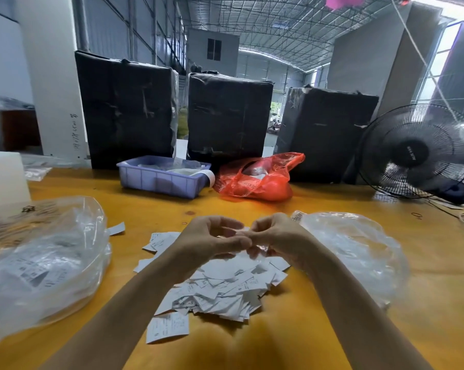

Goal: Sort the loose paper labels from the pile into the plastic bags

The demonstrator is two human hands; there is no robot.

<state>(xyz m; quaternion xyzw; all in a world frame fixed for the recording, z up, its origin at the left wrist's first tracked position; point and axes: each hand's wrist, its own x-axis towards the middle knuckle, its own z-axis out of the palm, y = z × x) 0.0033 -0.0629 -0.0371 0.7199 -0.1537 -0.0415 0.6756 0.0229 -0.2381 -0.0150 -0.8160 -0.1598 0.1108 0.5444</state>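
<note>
A pile of loose white paper labels (220,289) lies on the yellow table (292,329) in front of me. My left hand (212,241) and my right hand (273,236) meet just above the pile, fingers curled, both pinching a small clear plastic bag (255,248) between them. What the bag holds is too blurred to tell. A large clear plastic bag (46,263) with printed labels inside lies at the left. Another clear bag (359,252) lies at the right, partly behind my right forearm.
A blue plastic tray (161,180) and a red plastic bag (257,180) sit at the table's far side, in front of three black wrapped boxes (225,116). A black fan (418,150) stands at the far right. A white block (3,180) stands far left.
</note>
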